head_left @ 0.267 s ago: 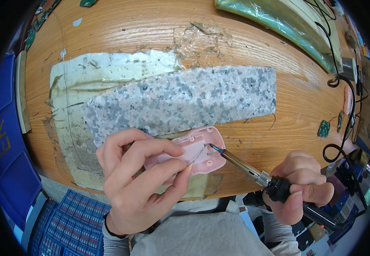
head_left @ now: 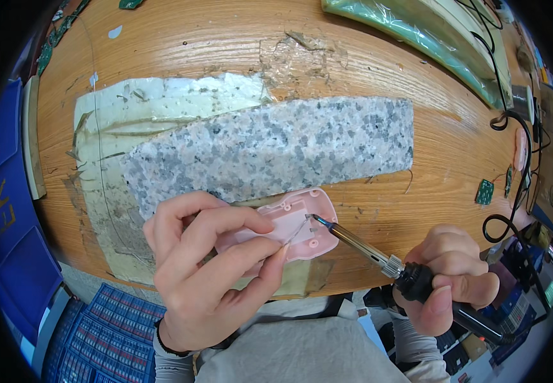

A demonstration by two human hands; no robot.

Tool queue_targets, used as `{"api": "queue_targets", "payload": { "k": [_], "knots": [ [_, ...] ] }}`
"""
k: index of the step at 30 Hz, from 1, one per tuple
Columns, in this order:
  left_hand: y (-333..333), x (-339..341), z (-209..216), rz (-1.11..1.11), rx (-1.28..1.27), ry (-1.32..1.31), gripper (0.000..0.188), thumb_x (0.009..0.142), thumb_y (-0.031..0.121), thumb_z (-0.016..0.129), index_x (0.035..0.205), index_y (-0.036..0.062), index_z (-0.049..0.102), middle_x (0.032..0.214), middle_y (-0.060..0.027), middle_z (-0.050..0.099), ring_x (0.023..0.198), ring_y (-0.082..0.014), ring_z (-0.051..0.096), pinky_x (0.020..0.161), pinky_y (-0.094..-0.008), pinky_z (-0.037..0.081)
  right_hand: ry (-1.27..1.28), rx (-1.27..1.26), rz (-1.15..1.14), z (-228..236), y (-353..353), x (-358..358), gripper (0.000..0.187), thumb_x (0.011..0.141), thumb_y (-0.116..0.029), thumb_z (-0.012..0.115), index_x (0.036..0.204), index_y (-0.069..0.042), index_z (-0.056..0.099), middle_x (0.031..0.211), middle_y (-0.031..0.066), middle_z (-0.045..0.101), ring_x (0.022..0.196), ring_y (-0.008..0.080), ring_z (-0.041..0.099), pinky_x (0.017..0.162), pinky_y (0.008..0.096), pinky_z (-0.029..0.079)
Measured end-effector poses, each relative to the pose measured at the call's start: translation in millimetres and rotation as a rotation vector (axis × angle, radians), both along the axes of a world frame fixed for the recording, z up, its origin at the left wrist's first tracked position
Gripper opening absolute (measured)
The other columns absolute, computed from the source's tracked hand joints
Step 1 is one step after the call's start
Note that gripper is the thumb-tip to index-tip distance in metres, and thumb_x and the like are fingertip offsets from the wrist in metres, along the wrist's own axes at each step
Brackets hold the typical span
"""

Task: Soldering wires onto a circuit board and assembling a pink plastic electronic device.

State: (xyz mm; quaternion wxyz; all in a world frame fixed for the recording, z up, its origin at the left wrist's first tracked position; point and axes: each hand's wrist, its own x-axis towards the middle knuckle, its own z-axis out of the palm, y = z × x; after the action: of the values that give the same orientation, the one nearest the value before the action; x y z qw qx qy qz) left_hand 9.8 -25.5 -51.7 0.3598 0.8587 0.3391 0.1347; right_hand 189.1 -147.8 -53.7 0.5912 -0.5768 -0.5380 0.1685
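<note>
A pink plastic shell (head_left: 325, 241) lies open side up at the table's front edge, with small metal contacts and screw posts inside. My left hand (head_left: 209, 271) covers its left part, thumb and index finger pinching a thin solder wire (head_left: 297, 231) that reaches toward a contact. In my right hand (head_left: 452, 274) is a soldering iron (head_left: 361, 246), gripped by its black handle. Its tip meets the contact near the wire's end, inside the shell. Whether the tip touches the wire itself is too small to tell. My left fingers hide the shell's left end.
Behind the shell lies a speckled granite slab (head_left: 276, 150), partly over a worn pale sheet (head_left: 104, 191). The iron's black cable (head_left: 524, 166) loops at the right. Near it sits a small green circuit board (head_left: 484, 192). Blue trays (head_left: 107, 335) stand at the lower left.
</note>
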Motion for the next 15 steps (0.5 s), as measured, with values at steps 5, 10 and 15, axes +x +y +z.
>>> {"api": "queue_targets", "payload": {
  "k": [5, 10, 15],
  "knots": [
    [0.4, 0.2, 1.5, -0.009, 0.004, 0.01, 0.014, 0.057, 0.001, 0.069, 0.067, 0.0087, 0.062, 0.078, -0.0025, 0.058, 0.079, -0.022, 0.047, 0.061, -0.0286, 0.039, -0.011, -0.012, 0.041, 1.4, 1.7, 1.3, 0.024, 0.075, -0.013, 0.063, 0.083, -0.003, 0.042, 0.044, 0.0025, 0.037, 0.034, 0.0119, 0.032, 0.032, 0.0264, 0.024],
    [0.4, 0.0, 1.9, -0.004, -0.018, 0.005, 0.014, 0.057, 0.001, 0.069, 0.067, 0.0086, 0.062, 0.079, -0.0029, 0.058, 0.079, -0.0219, 0.047, 0.061, -0.0278, 0.039, -0.004, 0.003, 0.048, 1.2, 1.9, 1.4, 0.024, 0.075, -0.012, 0.063, 0.083, -0.003, 0.042, 0.045, 0.0027, 0.038, 0.034, 0.012, 0.032, 0.032, 0.0261, 0.023],
    [-0.2, -2.0, 0.2, -0.007, -0.032, -0.023, 0.015, 0.057, 0.0, 0.069, 0.068, 0.0079, 0.062, 0.081, -0.0037, 0.059, 0.08, -0.0224, 0.047, 0.061, -0.0281, 0.04, -0.019, 0.01, -0.005, 1.4, -1.3, 1.0, 0.024, 0.074, -0.013, 0.063, 0.08, -0.003, 0.042, 0.049, 0.004, 0.04, 0.036, 0.0134, 0.035, 0.033, 0.0268, 0.026]
  ]
}}
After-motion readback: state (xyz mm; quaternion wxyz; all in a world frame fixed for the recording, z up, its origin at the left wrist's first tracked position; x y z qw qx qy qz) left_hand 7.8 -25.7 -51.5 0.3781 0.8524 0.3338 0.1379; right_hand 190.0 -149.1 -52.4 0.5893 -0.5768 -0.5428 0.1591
